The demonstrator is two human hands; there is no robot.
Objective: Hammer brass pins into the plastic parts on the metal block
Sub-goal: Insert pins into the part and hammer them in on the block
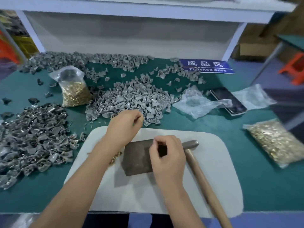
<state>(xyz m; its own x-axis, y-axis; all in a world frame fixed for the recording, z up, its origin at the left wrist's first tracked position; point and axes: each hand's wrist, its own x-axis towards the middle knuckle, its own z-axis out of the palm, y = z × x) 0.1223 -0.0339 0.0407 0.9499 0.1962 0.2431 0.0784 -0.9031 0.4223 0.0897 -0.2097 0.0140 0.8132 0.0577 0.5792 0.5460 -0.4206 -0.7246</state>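
Observation:
The dark metal block (136,158) lies on a white mat (213,170) in front of me. My right hand (166,153) hovers over the block's right end with thumb and fingers curled together; whatever is between them is hidden. My left hand (125,125) reaches to the near edge of the pile of grey plastic parts (134,99), its fingertips pinching a small piece there. A few loose brass pins (115,157) sit left of the block, partly under my left forearm. The wooden-handled hammer (197,165) lies on the mat, right of the block, with no hand on it.
A bag of brass pins (74,94) stands at the back left, and another bag (271,142) lies at the right. A darker pile of parts (32,140) covers the left of the green table. A phone (228,101), clear plastic bags (197,102) and a blue sign (207,66) lie behind.

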